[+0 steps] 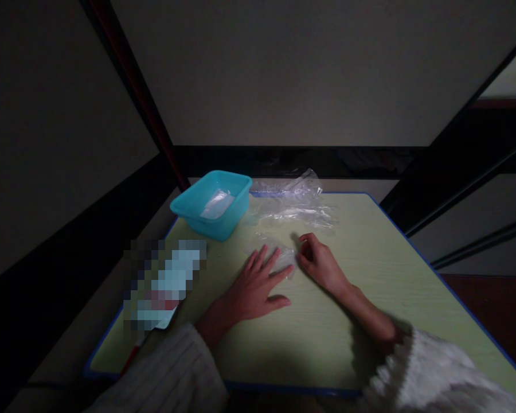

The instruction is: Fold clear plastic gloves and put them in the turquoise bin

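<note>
My left hand (258,284) lies flat on the pale green table (327,321), fingers spread, pressing on the near edge of a small clear plastic bag (279,249). Just to its right, my right hand (320,261) has its fingers curled together in a pinch at the bag's right edge. The bag is thin and see-through, so its outline is hard to make out in the dim light.
A turquoise plastic tub (212,203) with something pale and clear inside stands at the table's back left. A heap of clear plastic bags (292,203) lies behind the hands. A blurred-out flat item (163,284) lies near the left edge.
</note>
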`<act>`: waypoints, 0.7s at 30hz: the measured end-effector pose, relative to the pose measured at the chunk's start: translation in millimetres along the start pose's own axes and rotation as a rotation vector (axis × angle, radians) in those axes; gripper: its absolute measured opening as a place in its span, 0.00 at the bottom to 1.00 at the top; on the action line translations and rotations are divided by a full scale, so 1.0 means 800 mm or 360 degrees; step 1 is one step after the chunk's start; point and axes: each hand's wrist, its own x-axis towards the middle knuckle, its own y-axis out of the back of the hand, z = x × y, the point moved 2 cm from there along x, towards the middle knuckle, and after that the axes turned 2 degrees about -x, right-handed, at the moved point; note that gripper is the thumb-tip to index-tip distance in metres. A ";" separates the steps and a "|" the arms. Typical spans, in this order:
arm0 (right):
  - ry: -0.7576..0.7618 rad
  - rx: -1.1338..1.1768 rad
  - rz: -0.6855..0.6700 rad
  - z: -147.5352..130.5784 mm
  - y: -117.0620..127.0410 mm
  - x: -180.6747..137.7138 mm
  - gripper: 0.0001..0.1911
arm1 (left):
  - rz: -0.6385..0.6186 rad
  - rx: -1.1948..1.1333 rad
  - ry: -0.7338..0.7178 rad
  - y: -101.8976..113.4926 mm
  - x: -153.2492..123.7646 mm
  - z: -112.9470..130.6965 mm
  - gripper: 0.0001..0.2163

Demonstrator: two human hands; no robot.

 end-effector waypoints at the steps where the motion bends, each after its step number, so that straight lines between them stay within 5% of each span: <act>1: 0.0012 -0.0034 0.0008 0.001 0.000 0.000 0.13 | 0.0015 0.0001 -0.0001 0.000 0.000 0.000 0.30; 9: 0.0261 -0.0259 -0.0028 -0.010 0.014 0.000 0.10 | 0.0087 0.0081 0.0015 0.003 0.005 0.003 0.27; 15: 0.0582 -0.0760 -0.0288 -0.042 0.007 -0.032 0.20 | 0.0228 0.0185 0.0037 0.006 0.028 0.010 0.21; 21: 0.0587 -0.0895 -0.0548 -0.028 -0.012 -0.053 0.33 | 0.0149 0.0200 0.0072 -0.006 0.034 0.004 0.22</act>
